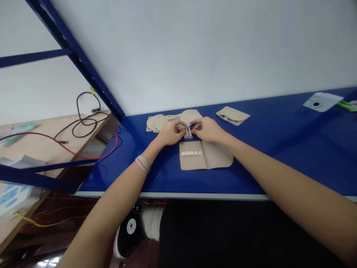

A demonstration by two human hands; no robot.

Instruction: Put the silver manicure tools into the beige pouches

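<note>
My left hand (167, 133) and my right hand (205, 129) meet over the middle of the blue tabletop (134, 175). Their fingertips pinch a small banded strip with metal-looking bars (187, 132), partly hidden by my fingers. Just below my hands lies an opened beige fabric pouch (203, 156), with a row of white tabs (191, 153) on its left panel. Beyond my left hand several beige shaped pieces (157, 123) overlap in a loose pile. A folded beige pouch (232, 115) rests to the right of them.
A pale blue instant camera (316, 103) and a green item (348, 106) sit at the far right. Blue steel shelf framing (75, 56) rises at the left, beside a wooden table (39, 141) with red and black cables. My sneaker (129, 230) shows below the bench edge.
</note>
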